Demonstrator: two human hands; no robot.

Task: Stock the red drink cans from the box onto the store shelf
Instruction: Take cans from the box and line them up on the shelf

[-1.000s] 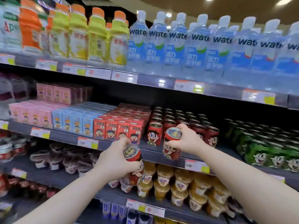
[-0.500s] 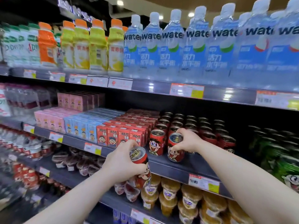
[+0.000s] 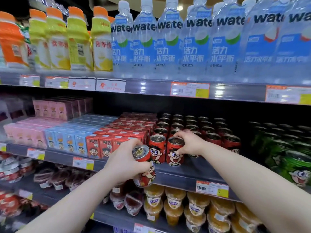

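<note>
Cans in both hands, one held off the shelf, one at its front edge.

Your left hand (image 3: pixel 124 163) is wrapped tight around a red can (image 3: pixel 144 167) held tilted just off the shelf (image 3: pixel 181 176); judge it rigid, smooth and probably full, so take it by the side wall. Farther in, your right hand (image 3: pixel 191 142) clasps the second can (image 3: pixel 174 153) by rim and side, upright at the front edge beside a shelved can (image 3: pixel 157 148).

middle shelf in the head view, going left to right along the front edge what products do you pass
pink cartons → blue cartons → red cartons → red cans → green cans
</note>
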